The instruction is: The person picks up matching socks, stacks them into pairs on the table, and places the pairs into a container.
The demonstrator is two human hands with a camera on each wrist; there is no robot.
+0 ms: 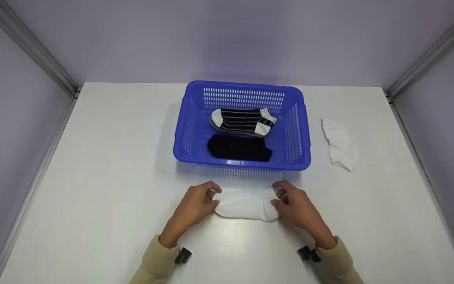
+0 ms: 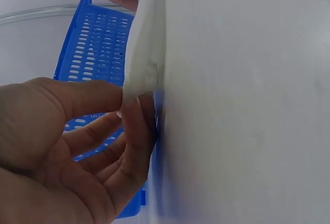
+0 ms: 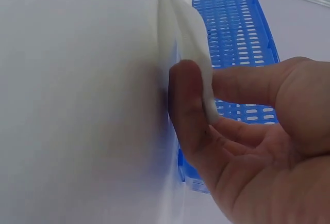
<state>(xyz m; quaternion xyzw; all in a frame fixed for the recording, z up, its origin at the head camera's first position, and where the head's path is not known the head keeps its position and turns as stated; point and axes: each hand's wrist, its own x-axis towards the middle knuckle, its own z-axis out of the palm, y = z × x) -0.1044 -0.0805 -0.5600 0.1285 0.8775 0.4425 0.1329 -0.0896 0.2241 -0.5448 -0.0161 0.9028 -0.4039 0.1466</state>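
A white sock (image 1: 242, 203) lies lengthwise between my two hands, in front of the basket. Its left end is pinched between the thumb and fingers of my left hand (image 1: 197, 203); the left wrist view shows that sock (image 2: 140, 53) edge-on, caught at the fingertips. At the other end my right hand (image 1: 296, 205) pinches the sock, and the right wrist view shows its fabric (image 3: 195, 38) between thumb and index finger. Beyond the hands, a blue basket (image 1: 242, 165) holds a black sock (image 1: 239, 148) and black-and-white striped socks (image 1: 240, 120).
A second white sock (image 1: 339, 144) lies flat on the white table (image 1: 112, 157), right of the basket. Pale walls (image 1: 242, 39) enclose the table at the back and on both sides.
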